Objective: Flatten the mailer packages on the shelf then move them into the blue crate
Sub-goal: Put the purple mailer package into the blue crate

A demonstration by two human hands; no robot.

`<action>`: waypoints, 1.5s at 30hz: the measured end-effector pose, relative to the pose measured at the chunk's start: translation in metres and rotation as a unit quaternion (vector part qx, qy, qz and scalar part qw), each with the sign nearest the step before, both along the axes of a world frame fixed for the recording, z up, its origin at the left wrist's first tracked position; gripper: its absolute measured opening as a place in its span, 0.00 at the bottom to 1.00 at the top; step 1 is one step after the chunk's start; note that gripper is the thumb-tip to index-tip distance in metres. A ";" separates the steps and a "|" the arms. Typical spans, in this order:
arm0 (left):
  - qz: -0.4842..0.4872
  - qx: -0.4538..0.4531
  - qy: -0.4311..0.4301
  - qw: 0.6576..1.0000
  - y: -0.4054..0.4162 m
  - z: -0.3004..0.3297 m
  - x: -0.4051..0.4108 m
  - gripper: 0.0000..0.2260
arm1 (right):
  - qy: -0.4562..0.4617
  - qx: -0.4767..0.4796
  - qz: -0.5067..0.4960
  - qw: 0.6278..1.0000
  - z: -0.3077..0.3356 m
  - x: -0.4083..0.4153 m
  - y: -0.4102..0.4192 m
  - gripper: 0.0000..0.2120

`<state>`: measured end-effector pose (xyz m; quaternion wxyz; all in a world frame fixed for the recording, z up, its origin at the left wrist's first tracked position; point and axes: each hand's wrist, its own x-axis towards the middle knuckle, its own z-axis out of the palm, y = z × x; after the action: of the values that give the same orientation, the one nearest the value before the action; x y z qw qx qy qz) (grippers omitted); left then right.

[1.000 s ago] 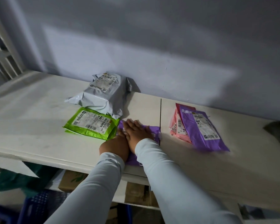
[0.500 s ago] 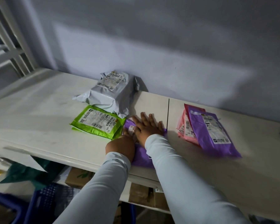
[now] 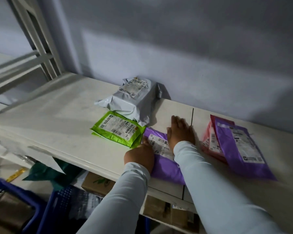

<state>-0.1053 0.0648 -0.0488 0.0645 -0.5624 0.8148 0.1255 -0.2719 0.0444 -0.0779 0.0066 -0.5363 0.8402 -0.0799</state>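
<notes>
Purple mailer [image 3: 166, 168]: right hand [image 3: 180, 132] slid forward, label now uncovered.

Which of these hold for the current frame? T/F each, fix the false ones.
1. Both hands are on the purple mailer at the shelf's front edge. True: left hand and right hand press it.
2. The green mailer lies right of the shelf seam. False: it lies left of it, beside the purple mailer.
3. The grey mailer sits against the wall, still puffy. True.
4. The right hand is a closed fist. False: its fingers are straight, palm down.
5. The second purple mailer overlaps a pink mailer. True.
</notes>
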 end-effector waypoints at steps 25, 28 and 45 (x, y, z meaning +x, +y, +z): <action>0.220 0.063 0.638 0.735 0.001 0.014 0.135 0.04 | -0.464 -0.194 -0.125 0.855 0.042 0.133 0.080 0.21; 0.284 0.046 0.649 0.705 -0.003 0.008 0.183 0.05 | -0.452 -0.177 -0.088 0.870 0.047 0.188 0.065 0.20; 0.499 0.029 0.479 0.722 0.028 -0.113 0.426 0.11 | -0.599 0.208 -0.069 0.770 -0.105 0.427 0.071 0.20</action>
<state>0.3211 0.0926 -0.1621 -0.3897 -0.7503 0.3348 0.4161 0.1553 0.1156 -0.1830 0.6146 -0.3053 0.6968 -0.2084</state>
